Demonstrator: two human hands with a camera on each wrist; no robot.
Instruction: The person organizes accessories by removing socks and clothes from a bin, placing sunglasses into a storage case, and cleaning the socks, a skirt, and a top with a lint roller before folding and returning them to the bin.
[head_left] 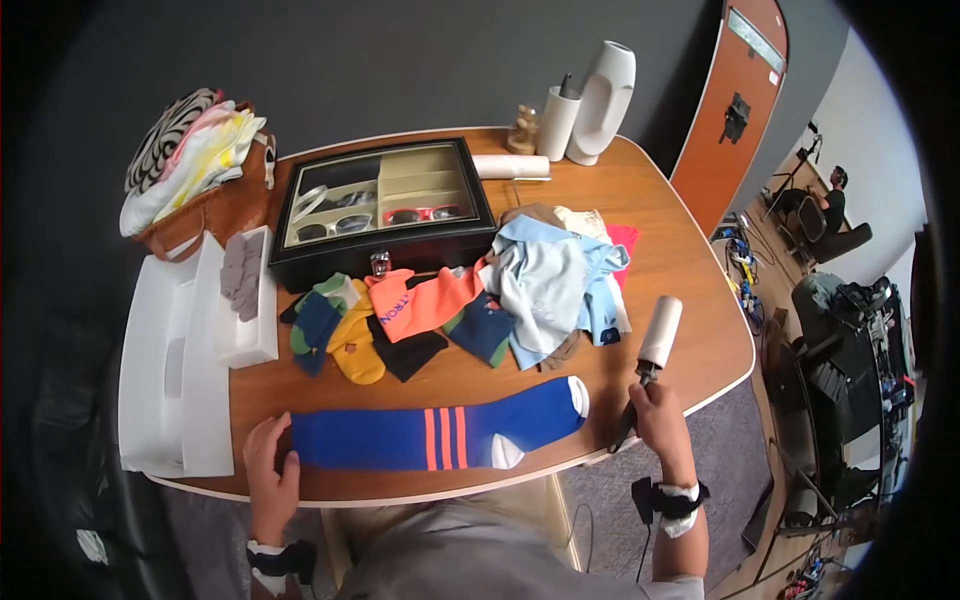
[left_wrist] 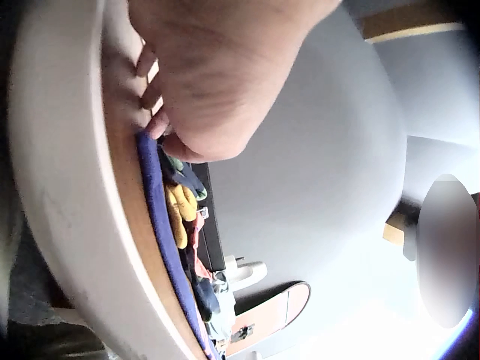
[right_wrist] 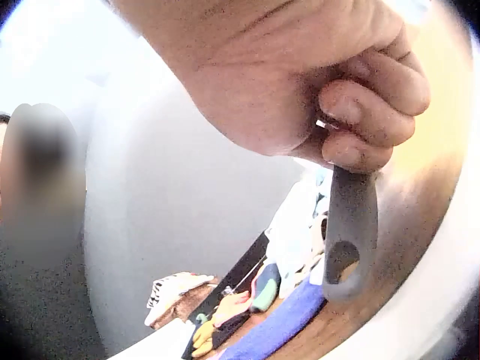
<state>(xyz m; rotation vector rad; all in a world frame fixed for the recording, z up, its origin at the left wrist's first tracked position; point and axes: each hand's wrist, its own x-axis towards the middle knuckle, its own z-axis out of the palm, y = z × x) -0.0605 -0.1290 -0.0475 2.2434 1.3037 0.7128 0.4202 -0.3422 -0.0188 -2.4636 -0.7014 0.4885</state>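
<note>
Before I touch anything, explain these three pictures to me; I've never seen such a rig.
There is no robot here: a person works with two bare hands. The widest picture comes from a camera on the head, looking down; the other two come from cameras on the left and right wrists, each seeing its own hand close up.

On the table a long blue sock lies flat. Behind it are smaller socks, a pale blue shirt and a black case of glasses, with white trays to the left.

The left hand touches one end of the blue sock. The right hand grips a roller by its handle.
</note>
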